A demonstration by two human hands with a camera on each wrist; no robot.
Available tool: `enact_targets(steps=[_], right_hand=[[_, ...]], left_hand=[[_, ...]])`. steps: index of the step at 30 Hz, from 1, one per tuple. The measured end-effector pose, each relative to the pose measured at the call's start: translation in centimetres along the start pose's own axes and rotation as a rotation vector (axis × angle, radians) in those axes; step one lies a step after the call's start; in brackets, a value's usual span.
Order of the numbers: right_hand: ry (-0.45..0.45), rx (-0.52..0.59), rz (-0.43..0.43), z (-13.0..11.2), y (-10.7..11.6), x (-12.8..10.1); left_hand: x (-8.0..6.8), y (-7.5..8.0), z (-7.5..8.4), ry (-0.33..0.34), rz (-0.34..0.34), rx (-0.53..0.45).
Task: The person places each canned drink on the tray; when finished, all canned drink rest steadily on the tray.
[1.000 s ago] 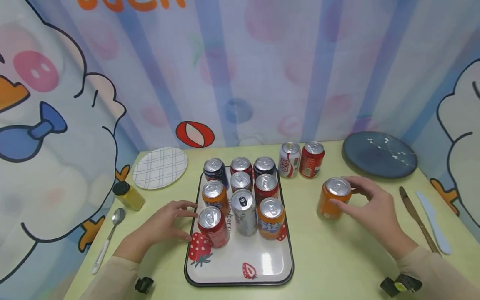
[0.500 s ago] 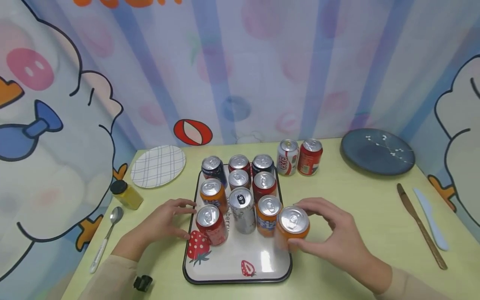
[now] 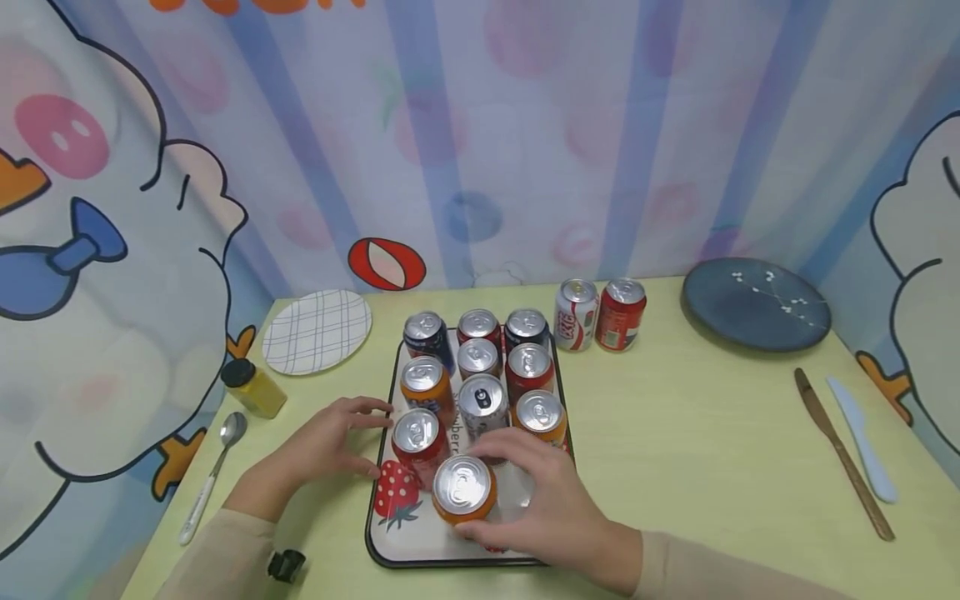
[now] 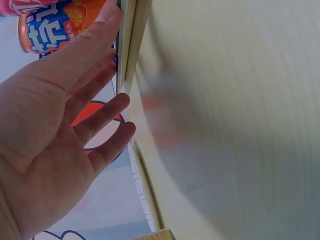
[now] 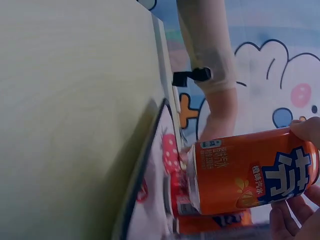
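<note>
My right hand (image 3: 555, 512) grips an orange soda can (image 3: 462, 492) between thumb and fingers, over the front part of the white tray (image 3: 408, 546). The right wrist view shows that same can (image 5: 235, 172) with its blue-and-white lettering, its base apart from the tray. Just left and behind it stands a red soda can (image 3: 418, 446). Several more cans fill the back of the tray, among them a silver can (image 3: 482, 404) and another orange can (image 3: 542, 412). My left hand (image 3: 322, 450) rests at the tray's left edge, fingers loosely extended and holding nothing.
Behind the tray's right corner stand a white-and-red can (image 3: 576, 321) and a red can (image 3: 620, 321). A dark plate (image 3: 750, 308), brown knife (image 3: 836, 442) and pale blue knife (image 3: 862, 442) lie right. At left are a checked plate (image 3: 318, 333), yellow bottle (image 3: 258, 393) and spoon (image 3: 213, 475).
My right hand has carried the orange can leftward from the table on the right to over the tray's front part. The left hand has stayed at the tray's edge.
</note>
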State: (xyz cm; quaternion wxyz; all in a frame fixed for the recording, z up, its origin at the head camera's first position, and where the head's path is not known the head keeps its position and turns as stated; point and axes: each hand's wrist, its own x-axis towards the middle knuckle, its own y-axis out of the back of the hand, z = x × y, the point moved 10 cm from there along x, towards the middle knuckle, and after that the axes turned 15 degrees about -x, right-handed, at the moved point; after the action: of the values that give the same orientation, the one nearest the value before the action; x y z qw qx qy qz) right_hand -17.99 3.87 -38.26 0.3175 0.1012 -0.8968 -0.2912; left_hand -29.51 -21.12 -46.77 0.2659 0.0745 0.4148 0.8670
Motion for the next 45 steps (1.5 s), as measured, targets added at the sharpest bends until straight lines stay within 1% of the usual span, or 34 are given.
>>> enact_targets(steps=[5,10,13,17,20,22,26,29,33,34,37,40,42,45], right_hand=[[-0.016,0.017,-0.035,-0.1,-2.7,0.5],[0.005,0.035,-0.033,-0.2,-4.3,1.0],[0.02,0.016,-0.038,-0.3,-5.0,0.9],[-0.009,0.001,-0.09,-0.1,-5.8,0.6],[-0.037,0.007,-0.152,0.1,-6.2,0.5],[-0.035,0.0,-0.192,0.0,-6.4,0.5],[-0.071,-0.023,-0.274,0.2,-6.3,0.1],[-0.089,-0.02,-0.288,0.5,-5.1,-0.5],[-0.044,-0.006,-0.247,0.9,-2.3,-1.5],[-0.017,-0.011,-0.232,1.0,-1.6,-1.8],[0.028,-0.025,-0.213,2.0,0.7,-2.5],[0.043,-0.05,-0.172,3.5,3.3,-3.0],[-0.002,-0.067,-0.139,5.1,5.1,-3.0],[-0.1,-0.063,-0.077,8.0,7.6,-2.8]], left_hand=[[0.2,0.1,0.2,-0.007,-0.002,0.007],[0.3,0.1,0.2,0.008,-0.004,0.009],[0.1,0.1,0.3,0.005,-0.007,0.02],[0.0,0.0,0.5,0.0,-0.008,0.038],[0.0,0.0,0.4,0.003,-0.006,0.039],[-0.1,0.1,0.2,0.01,-0.004,0.034],[-0.2,0.0,0.2,0.007,0.004,0.028],[-0.1,-0.1,0.2,-0.004,0.002,0.022],[-0.1,-0.3,0.1,-0.006,-0.004,0.015],[-0.1,-0.4,0.0,0.0,-0.004,0.013],[-0.2,-0.3,-0.2,0.013,-0.005,0.009],[-0.2,-0.3,-0.2,0.022,-0.005,0.004],[-0.2,-0.2,-0.2,0.017,-0.008,0.007],[-0.2,-0.2,-0.1,0.015,-0.009,0.012]])
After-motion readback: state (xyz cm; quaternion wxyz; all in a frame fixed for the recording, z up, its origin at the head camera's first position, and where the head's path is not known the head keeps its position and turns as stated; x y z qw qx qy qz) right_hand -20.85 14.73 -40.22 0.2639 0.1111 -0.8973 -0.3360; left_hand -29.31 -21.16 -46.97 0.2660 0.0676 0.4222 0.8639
